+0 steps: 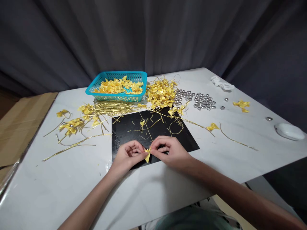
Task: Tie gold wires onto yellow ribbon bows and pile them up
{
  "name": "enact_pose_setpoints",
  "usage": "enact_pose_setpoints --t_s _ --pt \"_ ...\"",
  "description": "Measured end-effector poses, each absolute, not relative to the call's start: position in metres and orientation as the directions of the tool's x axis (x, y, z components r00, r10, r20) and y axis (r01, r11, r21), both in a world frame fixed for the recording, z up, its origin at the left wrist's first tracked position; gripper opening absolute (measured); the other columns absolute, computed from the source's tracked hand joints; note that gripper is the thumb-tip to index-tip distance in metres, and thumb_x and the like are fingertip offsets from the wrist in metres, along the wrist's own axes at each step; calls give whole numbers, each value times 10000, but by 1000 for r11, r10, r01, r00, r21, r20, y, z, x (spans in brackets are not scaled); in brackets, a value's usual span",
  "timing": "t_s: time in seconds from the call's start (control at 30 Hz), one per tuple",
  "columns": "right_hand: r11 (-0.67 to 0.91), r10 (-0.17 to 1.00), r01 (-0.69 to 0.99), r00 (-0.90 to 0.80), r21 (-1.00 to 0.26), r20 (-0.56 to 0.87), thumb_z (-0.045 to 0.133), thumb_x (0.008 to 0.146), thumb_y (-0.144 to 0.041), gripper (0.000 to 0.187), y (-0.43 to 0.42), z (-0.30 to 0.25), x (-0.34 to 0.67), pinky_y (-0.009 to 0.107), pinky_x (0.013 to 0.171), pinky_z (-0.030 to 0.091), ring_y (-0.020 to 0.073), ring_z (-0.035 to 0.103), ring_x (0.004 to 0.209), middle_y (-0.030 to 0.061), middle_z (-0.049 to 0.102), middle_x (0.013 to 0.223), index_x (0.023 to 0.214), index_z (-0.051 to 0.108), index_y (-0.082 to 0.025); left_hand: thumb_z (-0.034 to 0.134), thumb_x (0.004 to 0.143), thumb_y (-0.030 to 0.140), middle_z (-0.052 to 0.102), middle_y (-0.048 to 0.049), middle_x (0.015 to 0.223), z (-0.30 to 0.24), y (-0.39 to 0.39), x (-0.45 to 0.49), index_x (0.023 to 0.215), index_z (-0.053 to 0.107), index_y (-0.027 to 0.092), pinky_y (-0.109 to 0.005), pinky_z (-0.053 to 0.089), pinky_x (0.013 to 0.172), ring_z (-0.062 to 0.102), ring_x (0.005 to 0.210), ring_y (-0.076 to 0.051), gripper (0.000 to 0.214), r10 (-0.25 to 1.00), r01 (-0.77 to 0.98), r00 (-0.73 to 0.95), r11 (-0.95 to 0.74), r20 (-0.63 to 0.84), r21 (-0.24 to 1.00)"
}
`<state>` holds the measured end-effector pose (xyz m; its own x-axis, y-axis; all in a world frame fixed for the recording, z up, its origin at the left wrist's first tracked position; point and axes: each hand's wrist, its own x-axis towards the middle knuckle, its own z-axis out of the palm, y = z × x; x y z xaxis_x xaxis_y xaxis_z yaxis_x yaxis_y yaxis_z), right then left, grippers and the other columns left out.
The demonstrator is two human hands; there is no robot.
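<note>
Between the fingertips of my two hands is a small yellow ribbon bow, with one pointed tail hanging down. My left hand pinches it from the left, thumb and forefinger together. From the other side my right hand pinches it too; the fingers hide most of the bow's middle. Both hands are over a black mat lying on the white table. Beyond them on the mat lie a small yellow bow, a loop of gold cord and scattered cord snippets.
A teal basket of yellow bows stands at the back. Before it lies a bundle of gold cords; beside it, a pile of bows and silver beads. A white dish sits at right, cardboard at left.
</note>
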<state>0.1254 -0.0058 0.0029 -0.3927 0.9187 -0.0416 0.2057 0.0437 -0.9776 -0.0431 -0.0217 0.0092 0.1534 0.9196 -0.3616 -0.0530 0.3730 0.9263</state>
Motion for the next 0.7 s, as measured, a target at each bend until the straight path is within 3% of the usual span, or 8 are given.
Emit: enact_pose_setpoints --t_s 0.3,0.53,0.6,0.7 --pt "64 913 240 -407 -969 -40 580 708 -147 60 -7 0 126 165 573 500 76 560 656 51 585 796 661 609 -120 739 568 211 586 17 578 6 -23 -40 592 534 135 -158 413 491 520 512 -65 220 935 35 123 330 -331 943" --pt "112 895 274 -445 -955 -23 564 726 -146 90 -10 4 124 173 595 484 80 541 678 37 555 763 638 567 -130 697 558 124 589 23 604 1 -27 -36 587 451 151 -149 380 484 479 493 -44 249 948 -32 115 302 -297 953" --pt "96 889 287 -455 -953 -48 574 730 -163 34 -8 8 126 176 590 478 70 523 663 38 559 819 750 564 -138 696 548 102 583 36 589 2 -27 -37 588 406 161 -138 355 467 438 466 -27 298 948 -71 125 304 -294 950" --pt "20 842 289 -521 -957 -139 565 767 -199 371 -3 16 132 153 497 424 15 441 556 90 521 1131 1118 450 -173 707 549 112 569 53 571 5 -25 -39 596 359 172 -128 325 445 392 436 -12 356 937 -134 163 330 -308 934"
